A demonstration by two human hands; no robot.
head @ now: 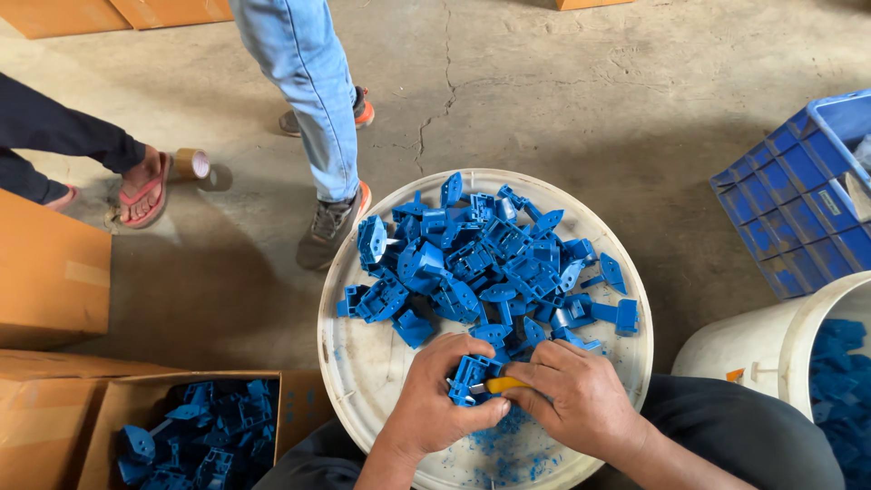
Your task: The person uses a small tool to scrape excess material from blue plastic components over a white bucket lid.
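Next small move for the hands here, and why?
Probably draw the yellow-handled tool along the edge of the blue plastic part. The left hand pinches that part, the right hand presses the tool to it, and blue shavings lie below on the white round tray.

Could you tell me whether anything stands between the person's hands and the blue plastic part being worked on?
Nothing visible does. The left hand already grips the blue plastic part, and the right hand presses a yellow-handled tool against it.

One head cam, looking steeply down from close above the round white tray on the concrete floor.
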